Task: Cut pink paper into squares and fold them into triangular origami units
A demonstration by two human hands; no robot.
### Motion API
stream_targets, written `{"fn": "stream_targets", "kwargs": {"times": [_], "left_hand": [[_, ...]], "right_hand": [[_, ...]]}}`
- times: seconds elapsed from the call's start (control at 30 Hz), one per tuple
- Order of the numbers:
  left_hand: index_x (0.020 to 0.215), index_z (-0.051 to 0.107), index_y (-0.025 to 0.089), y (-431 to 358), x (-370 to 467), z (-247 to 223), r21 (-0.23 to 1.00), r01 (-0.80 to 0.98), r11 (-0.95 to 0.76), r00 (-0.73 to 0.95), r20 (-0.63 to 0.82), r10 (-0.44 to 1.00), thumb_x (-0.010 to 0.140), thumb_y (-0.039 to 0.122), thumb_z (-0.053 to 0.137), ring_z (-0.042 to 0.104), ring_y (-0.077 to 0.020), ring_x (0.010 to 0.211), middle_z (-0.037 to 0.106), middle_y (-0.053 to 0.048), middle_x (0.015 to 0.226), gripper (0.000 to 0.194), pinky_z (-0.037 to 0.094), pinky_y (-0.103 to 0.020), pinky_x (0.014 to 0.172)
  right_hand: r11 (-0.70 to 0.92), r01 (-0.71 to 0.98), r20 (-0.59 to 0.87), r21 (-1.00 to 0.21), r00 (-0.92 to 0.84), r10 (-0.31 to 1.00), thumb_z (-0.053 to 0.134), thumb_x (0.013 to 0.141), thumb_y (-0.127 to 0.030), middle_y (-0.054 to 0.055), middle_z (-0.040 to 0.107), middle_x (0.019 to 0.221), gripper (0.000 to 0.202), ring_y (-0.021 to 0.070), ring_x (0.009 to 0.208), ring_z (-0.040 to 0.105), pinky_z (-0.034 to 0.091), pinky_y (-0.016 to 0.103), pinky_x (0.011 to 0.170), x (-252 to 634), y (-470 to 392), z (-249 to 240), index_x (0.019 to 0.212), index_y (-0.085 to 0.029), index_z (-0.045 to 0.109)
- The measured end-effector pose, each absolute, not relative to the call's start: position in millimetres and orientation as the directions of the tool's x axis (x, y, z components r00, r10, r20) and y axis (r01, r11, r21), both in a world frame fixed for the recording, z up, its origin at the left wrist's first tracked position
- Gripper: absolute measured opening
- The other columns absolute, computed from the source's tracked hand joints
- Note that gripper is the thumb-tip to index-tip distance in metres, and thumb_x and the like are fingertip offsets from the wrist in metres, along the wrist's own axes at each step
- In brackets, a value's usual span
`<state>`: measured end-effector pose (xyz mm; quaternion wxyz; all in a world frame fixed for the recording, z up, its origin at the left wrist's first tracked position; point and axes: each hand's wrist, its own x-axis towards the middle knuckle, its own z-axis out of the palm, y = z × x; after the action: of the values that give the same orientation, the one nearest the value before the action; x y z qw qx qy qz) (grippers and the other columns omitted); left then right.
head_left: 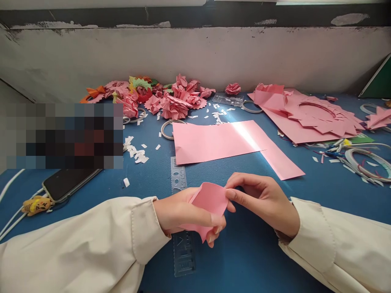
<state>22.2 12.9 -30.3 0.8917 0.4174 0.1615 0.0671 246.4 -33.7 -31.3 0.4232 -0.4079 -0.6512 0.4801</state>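
Note:
A small piece of pink paper (210, 199), curved and partly folded, is held above the blue table in front of me. My left hand (186, 213) grips it from the left, thumb across its face and fingers curled beneath. At its upper right corner, my right hand (262, 199) pinches the paper between thumb and fingertips. Under the left hand lies a clear plastic ruler (184, 258) with cut-out shapes, its middle hidden. Just beyond the hands, a large pink sheet (214, 140) with a narrow strip at its right rests flat on the table.
Folded paper flowers (175, 103) are heaped along the wall. Pink cut paper (320, 114) is stacked at back right, near rolls of tape (368, 162). White scraps (137, 152) lie scattered. On the left are a phone (71, 183), white cables and a yellow charm (36, 205).

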Motion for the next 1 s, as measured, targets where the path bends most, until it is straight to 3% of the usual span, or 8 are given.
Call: {"fn": "stream_targets", "kwargs": {"times": [0.17, 0.33, 0.47, 0.57, 0.67, 0.73, 0.87, 1.0], "left_hand": [[0.114, 0.067, 0.017, 12, 21, -27, 0.723, 0.015, 0.691, 0.913, -0.291, 0.285, 0.103, 0.048, 0.068, 0.066, -0.0164, 0.077, 0.067, -0.001, 0.092, 0.034, 0.058, -0.034, 0.075], [0.122, 0.064, 0.018, 12, 21, -25, 0.766, 0.025, 0.642, 0.875, -0.327, 0.356, 0.101, 0.061, 0.062, 0.066, -0.0186, 0.08, 0.067, -0.003, 0.096, 0.048, 0.058, -0.038, 0.077], [0.123, 0.063, 0.018, 16, 19, -11, 0.902, 0.164, 0.401, 0.835, -0.343, 0.43, 0.098, 0.073, 0.049, 0.067, -0.0198, 0.077, 0.067, -0.003, 0.09, 0.062, 0.058, -0.039, 0.075], [0.127, 0.063, 0.018, 29, 11, 2, 0.937, 0.348, 0.027, 0.739, -0.292, 0.608, 0.1, 0.072, 0.045, 0.069, -0.0231, 0.086, 0.069, -0.005, 0.095, 0.063, 0.059, -0.044, 0.083], [0.133, 0.061, 0.021, 48, -2, 8, 0.718, 0.617, -0.322, 0.543, -0.093, 0.834, 0.099, 0.063, 0.063, 0.059, -0.0321, 0.125, 0.063, -0.012, 0.133, 0.054, 0.046, -0.057, 0.111], [0.139, 0.059, 0.024, 59, -12, 5, 0.488, 0.785, -0.381, 0.422, 0.029, 0.906, 0.1, 0.055, 0.065, 0.053, -0.0346, 0.134, 0.057, -0.012, 0.145, 0.05, 0.04, -0.06, 0.116], [0.15, 0.05, 0.018, 65, -24, -9, 0.117, 0.929, -0.352, 0.332, 0.163, 0.929, 0.099, 0.055, 0.064, 0.058, -0.0393, 0.126, 0.06, -0.017, 0.136, 0.065, 0.045, -0.062, 0.107], [0.155, 0.042, -0.003, 60, -27, -18, -0.056, 0.932, -0.359, 0.362, 0.232, 0.903, 0.097, 0.067, 0.054, 0.062, -0.0565, 0.117, 0.064, -0.034, 0.125, 0.091, 0.046, -0.065, 0.092]], "right_hand": [[0.243, 0.184, 0.19, -0.952, -0.265, 0.945, 0.064, 0.106, -0.045, -0.003, 0.065, 0.076, 0.031, 0.012, 0.069, 0.065, 0.059, 0.03, 0.071, 248, -34, -38, 0.092, -0.017, 0.068], [0.295, 0.254, 0.28, -0.921, -0.096, 0.955, 0.064, 0.105, -0.043, 0.003, 0.069, 0.103, 0.025, 0.0161, 0.089, 0.067, 0.06, 0.035, 0.081, 253, -32, -47, 0.107, -0.019, 0.068], [0.344, 0.249, 0.327, -0.906, -0.107, 0.939, 0.064, 0.105, -0.043, 0.003, 0.068, 0.101, 0.025, 0.0151, 0.086, 0.066, 0.06, 0.034, 0.078, 254, -31, -46, 0.103, -0.019, 0.067], [0.367, 0.25, 0.35, -0.896, -0.112, 0.93, 0.064, 0.105, -0.042, 0.002, 0.068, 0.097, 0.025, 0.015, 0.087, 0.066, 0.059, 0.033, 0.078, 253, -31, -43, 0.098, -0.019, 0.067], [0.376, 0.255, 0.357, -0.891, -0.117, 0.927, 0.063, 0.106, -0.041, 0.002, 0.068, 0.095, 0.025, 0.0153, 0.087, 0.066, 0.059, 0.033, 0.079, 253, -31, -42, 0.096, -0.019, 0.067], [0.381, 0.254, 0.359, -0.889, -0.128, 0.924, 0.063, 0.106, -0.043, 0.002, 0.069, 0.094, 0.026, 0.0155, 0.088, 0.067, 0.059, 0.034, 0.08, 254, -30, -42, 0.096, -0.019, 0.067], [0.385, 0.245, 0.357, -0.89, -0.154, 0.921, 0.063, 0.105, -0.047, 0.002, 0.069, 0.095, 0.029, 0.0157, 0.088, 0.067, 0.059, 0.034, 0.08, 256, -30, -42, 0.097, -0.019, 0.068], [0.372, 0.243, 0.342, -0.896, -0.158, 0.926, 0.063, 0.105, -0.05, 0.002, 0.069, 0.094, 0.033, 0.0152, 0.086, 0.067, 0.059, 0.033, 0.078, 257, -29, -40, 0.096, -0.019, 0.068]]}}
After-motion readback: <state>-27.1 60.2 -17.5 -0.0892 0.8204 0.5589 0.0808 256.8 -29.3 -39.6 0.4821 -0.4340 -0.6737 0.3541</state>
